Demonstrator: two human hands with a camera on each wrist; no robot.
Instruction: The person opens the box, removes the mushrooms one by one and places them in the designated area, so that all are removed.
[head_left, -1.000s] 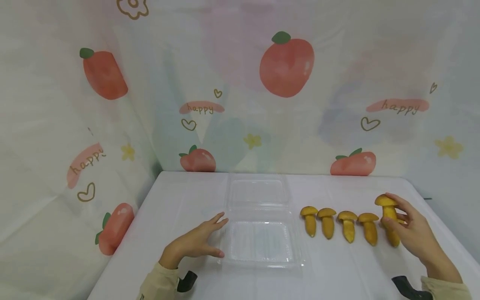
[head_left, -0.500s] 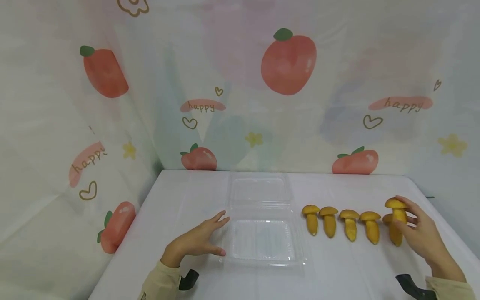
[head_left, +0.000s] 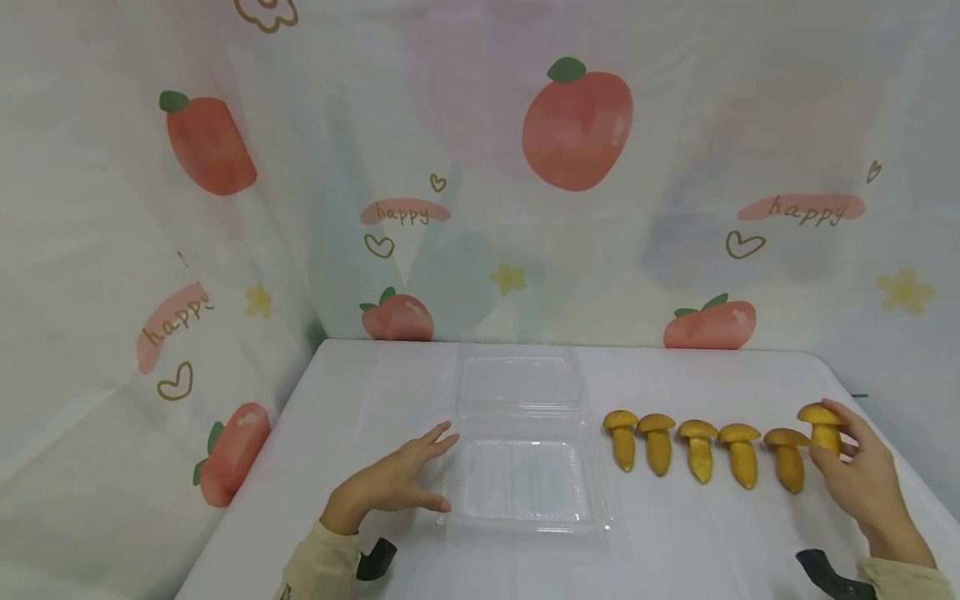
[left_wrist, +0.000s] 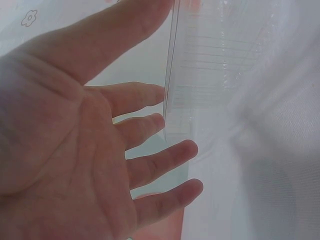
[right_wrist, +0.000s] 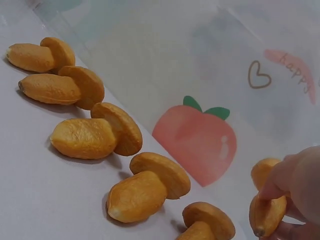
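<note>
My right hand [head_left: 862,479] holds a yellow-brown mushroom [head_left: 825,427] between thumb and fingers, cap pointing away, at the right end of a row. In the right wrist view, the fingers partly cover this mushroom [right_wrist: 267,215]. Several similar mushrooms lie to its left with caps toward the back wall, the nearest mushroom [head_left: 787,458] just beside the held one. Spread fingers of my left hand [head_left: 397,479] reach the left edge of a clear plastic clamshell box [head_left: 525,527], which lies unfolded. In the left wrist view, fingertips meet the box's edge [left_wrist: 172,65]; contact is unclear.
A white-covered table [head_left: 675,542] bears everything. The box's lid half [head_left: 517,383] lies toward the back. A printed cloth backdrop [head_left: 465,125] with peaches rises behind the table and along its left side. Black straps [head_left: 828,573] hang by the wrists.
My right hand has moved right with the mushroom, away from the row, uncovering the row's rightmost mushroom that it partly hid before. My left hand has stayed by the box.
</note>
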